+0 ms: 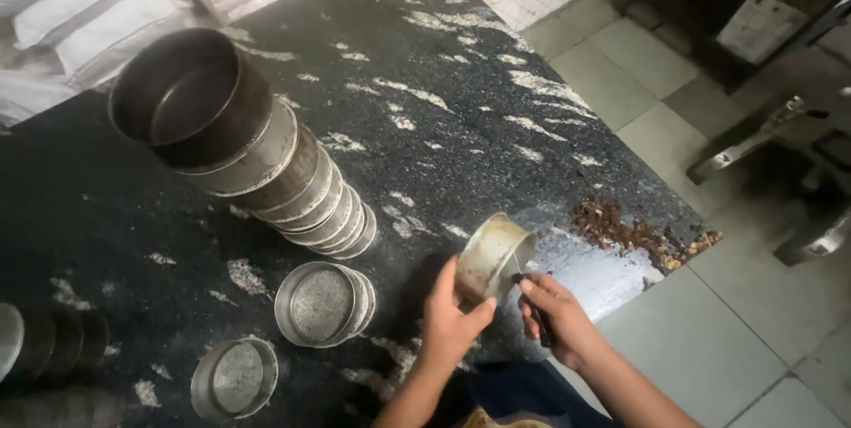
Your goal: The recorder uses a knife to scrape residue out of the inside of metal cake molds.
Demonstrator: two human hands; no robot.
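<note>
Dark speckled counter (461,100), crumbs (634,231) at corner. Left hand (450,322) grips round tin (492,255) by rim, tilted over counter edge. Right hand (551,317) closed around thin scraper (519,270) inside. Tin looks light, stiff, maybe greasy; hold rim. Tall tin stack (257,158) nearby.

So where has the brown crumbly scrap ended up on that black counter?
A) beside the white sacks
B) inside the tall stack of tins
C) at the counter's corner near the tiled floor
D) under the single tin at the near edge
C: the brown crumbs lie heaped at the corner of the counter, just past the tin the left hand holds.
</note>
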